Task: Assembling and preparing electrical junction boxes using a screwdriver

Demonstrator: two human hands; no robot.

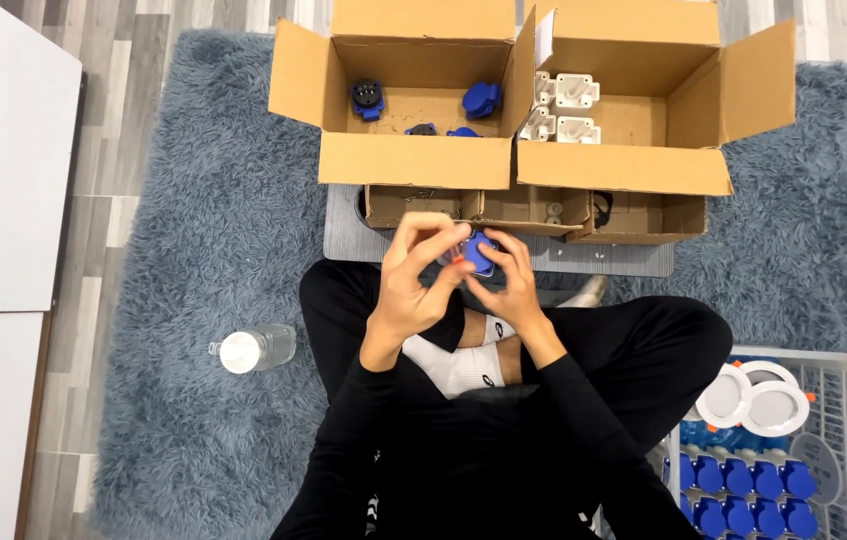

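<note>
I sit cross-legged on a shaggy blue-grey rug [193, 250]. Both my hands are raised in front of me around a small blue plastic part [482, 252]. My left hand [418, 275] curls over its left side with fingertips on top. My right hand [511, 285] grips it from the right and below. Something small and orange shows at the part's left edge between my fingers.
Two open cardboard boxes stand ahead: the left box [413, 160] holds several blue parts, the right box [633, 165] white parts. Small low boxes sit on a grey tray [343, 235]. A water bottle [253, 349] lies at left. A white wire basket [843, 370] with blue and white parts is at right.
</note>
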